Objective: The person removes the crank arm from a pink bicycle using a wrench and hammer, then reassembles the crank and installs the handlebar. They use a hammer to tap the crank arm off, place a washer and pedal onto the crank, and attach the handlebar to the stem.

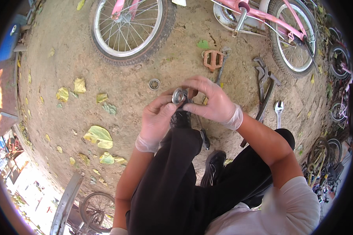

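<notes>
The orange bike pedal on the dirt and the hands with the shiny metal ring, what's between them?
Bare dirt, seen in the head view.

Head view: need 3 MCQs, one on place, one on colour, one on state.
1. Where does the loose bearing ring lie?
A. on the dirt, left of the hands
B. on the knee
C. in the bicycle wheel

2. What colour is the bicycle frame?
A. blue
B. pink
C. black

3. How is the round metal part held?
A. left hand alone
B. lying loose on the ground
C. between both gloved hands

Answers:
1 A: the ring sits on bare soil beside the left hand.
2 B: the tubes are pink.
3 C: fingers of the left hand and the right hand pinch it.
</notes>
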Demonstrator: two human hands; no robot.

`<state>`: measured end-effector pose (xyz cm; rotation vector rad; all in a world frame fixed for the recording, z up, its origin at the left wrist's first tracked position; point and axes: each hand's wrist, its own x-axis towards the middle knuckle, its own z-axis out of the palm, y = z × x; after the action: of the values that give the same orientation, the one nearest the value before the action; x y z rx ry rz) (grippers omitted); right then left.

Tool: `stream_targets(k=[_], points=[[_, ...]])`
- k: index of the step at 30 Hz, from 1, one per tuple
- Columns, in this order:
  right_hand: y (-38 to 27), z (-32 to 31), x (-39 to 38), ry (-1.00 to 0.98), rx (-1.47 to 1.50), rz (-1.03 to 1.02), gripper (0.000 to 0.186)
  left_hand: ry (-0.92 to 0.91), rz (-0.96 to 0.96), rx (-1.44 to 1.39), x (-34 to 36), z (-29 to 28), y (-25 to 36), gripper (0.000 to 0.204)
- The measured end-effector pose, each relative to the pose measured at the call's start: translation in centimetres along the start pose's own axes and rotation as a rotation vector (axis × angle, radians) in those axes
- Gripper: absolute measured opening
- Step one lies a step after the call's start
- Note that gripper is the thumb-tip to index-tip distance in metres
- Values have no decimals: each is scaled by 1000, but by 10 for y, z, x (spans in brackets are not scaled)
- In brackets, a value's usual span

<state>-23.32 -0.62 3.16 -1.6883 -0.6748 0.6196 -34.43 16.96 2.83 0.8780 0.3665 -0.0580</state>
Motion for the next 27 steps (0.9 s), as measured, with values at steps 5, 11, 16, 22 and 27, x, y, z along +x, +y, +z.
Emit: stream_targets(k=[5, 11, 16, 22, 27], points=[[-25, 1, 3, 104, -7, -118, 55, -60, 83, -20, 1, 19, 19, 18], [-28, 1, 6, 98, -25, -235, 57, -88, 114, 53, -2, 25, 26, 17], [-28, 2, 5, 60, 17, -208, 56, -63, 99, 10, -4, 28, 29, 15], [-31, 4, 3, 58, 70, -141, 56, 22, 78, -47, -5, 33, 31, 12], [-30, 7, 3, 70, 65, -163, 56, 77, 41, -48, -7, 36, 33, 12]])
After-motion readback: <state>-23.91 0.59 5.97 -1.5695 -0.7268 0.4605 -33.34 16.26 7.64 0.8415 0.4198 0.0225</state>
